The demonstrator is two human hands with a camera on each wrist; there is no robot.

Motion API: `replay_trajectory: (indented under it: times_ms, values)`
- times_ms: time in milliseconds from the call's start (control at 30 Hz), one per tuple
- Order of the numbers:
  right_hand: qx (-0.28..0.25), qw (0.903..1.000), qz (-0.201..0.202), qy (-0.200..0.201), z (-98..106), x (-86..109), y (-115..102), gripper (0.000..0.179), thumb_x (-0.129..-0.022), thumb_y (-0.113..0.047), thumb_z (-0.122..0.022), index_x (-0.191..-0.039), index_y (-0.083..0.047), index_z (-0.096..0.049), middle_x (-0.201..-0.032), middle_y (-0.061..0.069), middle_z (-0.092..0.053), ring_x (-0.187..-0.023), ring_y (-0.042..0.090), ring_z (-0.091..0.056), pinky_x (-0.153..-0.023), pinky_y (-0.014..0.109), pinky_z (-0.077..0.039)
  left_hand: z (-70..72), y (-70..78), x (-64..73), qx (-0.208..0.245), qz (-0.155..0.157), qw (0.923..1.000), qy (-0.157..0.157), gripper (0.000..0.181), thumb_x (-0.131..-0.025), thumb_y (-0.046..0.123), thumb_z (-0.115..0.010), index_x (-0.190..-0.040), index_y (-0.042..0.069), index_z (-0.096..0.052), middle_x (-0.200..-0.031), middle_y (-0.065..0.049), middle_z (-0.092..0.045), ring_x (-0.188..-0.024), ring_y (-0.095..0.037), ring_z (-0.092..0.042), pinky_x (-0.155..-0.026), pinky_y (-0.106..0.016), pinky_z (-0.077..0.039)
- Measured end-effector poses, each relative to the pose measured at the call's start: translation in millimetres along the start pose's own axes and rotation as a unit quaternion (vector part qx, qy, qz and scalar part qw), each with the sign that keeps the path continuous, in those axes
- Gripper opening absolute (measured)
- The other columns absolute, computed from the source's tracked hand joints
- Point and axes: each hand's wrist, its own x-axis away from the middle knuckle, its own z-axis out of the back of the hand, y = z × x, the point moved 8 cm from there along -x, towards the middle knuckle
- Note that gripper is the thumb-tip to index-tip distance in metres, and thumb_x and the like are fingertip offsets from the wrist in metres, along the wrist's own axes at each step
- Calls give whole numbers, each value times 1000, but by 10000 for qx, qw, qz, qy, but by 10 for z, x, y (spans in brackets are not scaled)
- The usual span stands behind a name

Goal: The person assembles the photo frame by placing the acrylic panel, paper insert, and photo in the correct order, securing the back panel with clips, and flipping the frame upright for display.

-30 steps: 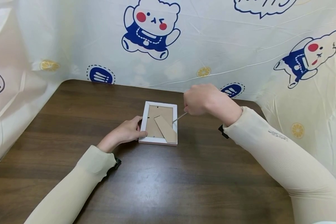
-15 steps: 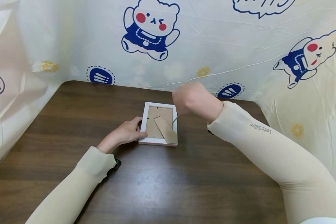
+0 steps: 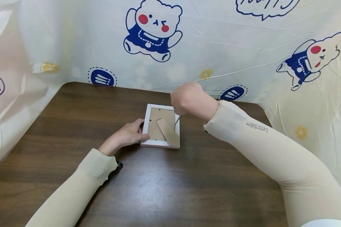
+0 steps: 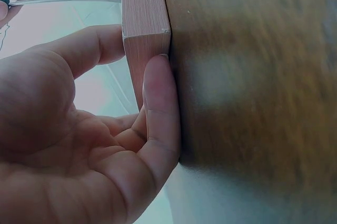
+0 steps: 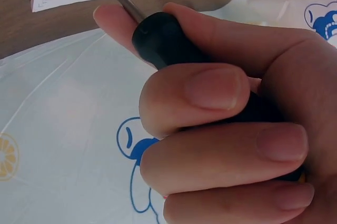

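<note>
A white picture frame (image 3: 156, 143) lies face down on the table, its brown backing board (image 3: 166, 115) and slanting easel leg (image 3: 168, 132) on top. My left hand (image 3: 130, 132) grips the frame's left edge near the front corner. The thumb lies over the border; in the left wrist view, a finger (image 4: 160, 92) presses the pinkish side of the frame. My right hand (image 3: 187, 98) is above the frame's right edge, fingers wrapped round the dark handle of a screwdriver (image 5: 163, 39). Its thin metal shaft (image 3: 177, 119) slopes down to the inner right border, by the backing board's edge.
The dark wooden table (image 3: 147, 186) stretches around the frame. A pale curtain (image 3: 216, 37) printed with cartoon bears hangs along the back and both sides. Small dark tabs (image 3: 159, 109) show at the backing's edges.
My right hand has moved left with the screwdriver, bringing the shaft steeper over the frame's right border. My left hand and the frame have stayed in place.
</note>
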Motion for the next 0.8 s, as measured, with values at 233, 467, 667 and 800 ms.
replay_trajectory:
  times_ms: [233,467,667,800]
  values:
    - [64,9999,-31,-98,94,-68,-121,18,-99,-15,-47,-87,-18,-61,-80,-1,-46,-70,15,-46,-58,29,-39,11,8,-1,-31,42,10000,5,69,-97,23,-72,-152,-2,-41,-86,-9,-60,-72,-20,-58,-65,-31,-47]
    - [306,9969,331,-638,45,-240,-86,24,-91,-4,-46,-73,-18,-52,-72,-2,-43,-57,12,-35,-51,25,-31,-17,9,-10,28,62,9999,-82,68,-98,23,-72,-153,-3,-41,-87,-10,-59,-73,-21,-56,-64,-31,-46]
    - [305,9940,748,-734,31,-333,-13,28,-86,0,-49,-66,-18,-52,-57,-6,-39,-48,9,-31,-49,25,-29,3,7,-6,-1,-1,10000,-65,63,-98,22,-72,-149,-2,-44,-85,-9,-59,-71,-20,-58,-65,-31,-46]
    - [415,9930,1019,-438,97,-315,-42,24,-83,0,-49,-67,-18,-52,-58,-5,-45,-49,10,-37,-48,25,-29,15,4,0,13,-44,10000,-49,61,-98,22,-72,-147,-2,-45,-85,-8,-59,-71,-20,-58,-64,-31,-46]
